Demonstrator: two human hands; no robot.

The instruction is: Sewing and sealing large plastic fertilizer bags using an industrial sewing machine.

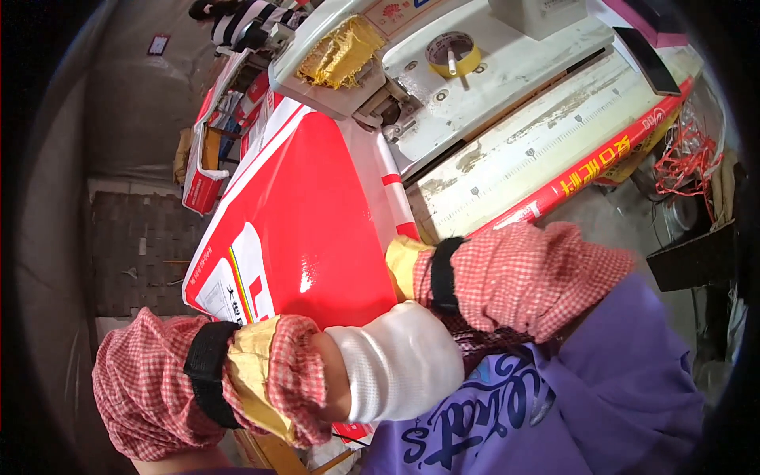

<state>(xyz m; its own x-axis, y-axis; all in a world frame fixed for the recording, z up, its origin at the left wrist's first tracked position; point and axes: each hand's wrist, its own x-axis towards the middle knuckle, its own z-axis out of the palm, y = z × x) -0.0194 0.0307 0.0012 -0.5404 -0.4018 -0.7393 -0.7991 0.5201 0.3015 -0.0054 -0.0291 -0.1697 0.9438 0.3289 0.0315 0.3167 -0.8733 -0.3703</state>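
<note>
My left hand (405, 358), in a white knit glove, crosses in front of my body with its fingers turned away and hidden. Its checked red sleeve has a black band and a yellow cuff. Against the near edge of a large glossy red and white printed plastic sack (309, 214), the glove sits close, but whether it grips the sack cannot be seen. My right forearm comes in from the right in a matching checked sleeve (530, 277). Beyond its yellow cuff (405, 267), my right hand is hidden behind the left glove and the sack.
A pale sewing machine (475, 103) with a yellow cloth pad (340, 51) stands beyond the sack. A tape roll (453, 54) lies on its bed, and a dark phone (645, 62) to the right. Stacked printed sacks (207, 170) are at left, red string (690, 158) at far right.
</note>
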